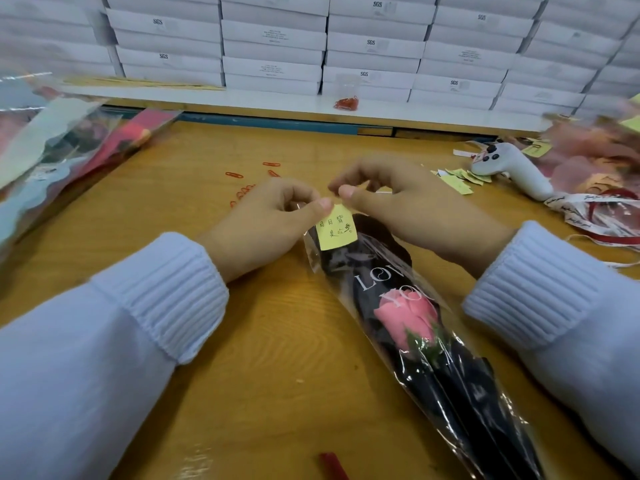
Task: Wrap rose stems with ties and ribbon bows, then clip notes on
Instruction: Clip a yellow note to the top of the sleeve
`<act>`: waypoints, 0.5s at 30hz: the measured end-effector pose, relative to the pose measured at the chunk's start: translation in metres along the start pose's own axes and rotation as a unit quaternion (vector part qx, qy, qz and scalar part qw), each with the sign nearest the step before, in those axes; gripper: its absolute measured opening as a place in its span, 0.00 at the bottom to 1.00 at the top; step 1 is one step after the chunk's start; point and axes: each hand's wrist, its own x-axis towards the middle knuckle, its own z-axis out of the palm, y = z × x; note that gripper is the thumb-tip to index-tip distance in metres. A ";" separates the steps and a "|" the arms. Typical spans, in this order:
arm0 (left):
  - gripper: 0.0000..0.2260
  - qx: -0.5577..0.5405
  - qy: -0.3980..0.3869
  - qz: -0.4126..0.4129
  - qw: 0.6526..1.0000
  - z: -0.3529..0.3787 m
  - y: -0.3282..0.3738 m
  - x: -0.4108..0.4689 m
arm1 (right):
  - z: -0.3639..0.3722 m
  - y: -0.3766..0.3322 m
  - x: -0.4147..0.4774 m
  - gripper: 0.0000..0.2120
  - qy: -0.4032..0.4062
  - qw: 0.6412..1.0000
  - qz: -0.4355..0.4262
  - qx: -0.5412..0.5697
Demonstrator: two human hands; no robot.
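The note (335, 227) is pinched at its top by the left hand (273, 223), over the rose (405, 317) laid on the table (277, 341); the right hand (408, 209) is pinched together just above (contents unclear); clips (242, 188) are scattered behind.

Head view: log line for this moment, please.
phase: note clipping | left hand: pinches yellow note | right hand: pinches note top | rose sleeve: flat on table

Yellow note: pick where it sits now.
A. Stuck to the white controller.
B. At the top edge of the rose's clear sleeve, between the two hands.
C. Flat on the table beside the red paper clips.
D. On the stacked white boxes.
B: the yellow note lies on the clear sleeve at its top edge, the left hand pinching it, the right hand close above.
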 end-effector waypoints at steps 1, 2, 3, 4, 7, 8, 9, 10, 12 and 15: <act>0.12 0.008 -0.001 0.004 1.000 0.001 0.000 0.000 | 0.001 0.000 0.002 0.03 0.000 1.000 -0.001 0.006; 0.12 0.016 0.000 0.009 1.000 0.001 0.000 0.000 | 0.000 0.001 0.003 0.05 -0.002 1.000 -0.002 0.008; 0.12 0.023 0.004 0.014 1.000 0.002 0.000 0.000 | 0.000 0.002 0.004 0.05 -0.009 1.000 -0.003 0.008; 0.12 0.028 0.008 0.019 0.999 0.002 0.001 0.000 | -0.001 0.003 0.004 0.05 -0.021 1.000 -0.004 0.010; 0.16 0.041 0.010 0.029 0.999 0.003 -0.001 0.000 | -0.001 0.003 0.003 0.06 -0.058 0.998 -0.016 0.034; 0.16 0.039 0.011 0.030 0.999 0.003 -0.001 0.001 | 0.000 0.004 0.003 0.06 -0.061 0.997 -0.019 0.043; 0.16 0.035 0.012 0.030 0.999 0.003 -0.002 0.001 | 0.000 0.004 0.003 0.06 -0.061 0.997 -0.020 0.053; 0.16 0.028 0.012 0.029 0.999 0.002 -0.001 0.001 | -0.001 0.005 0.002 0.06 -0.057 0.996 -0.021 0.059; 0.16 0.014 0.013 0.027 0.999 0.003 0.000 0.000 | -0.001 0.007 0.003 0.05 -0.044 0.997 -0.026 0.051; 0.13 0.010 0.036 0.039 0.999 0.002 0.000 0.000 | -0.001 0.008 0.001 0.04 -0.023 0.999 -0.033 0.033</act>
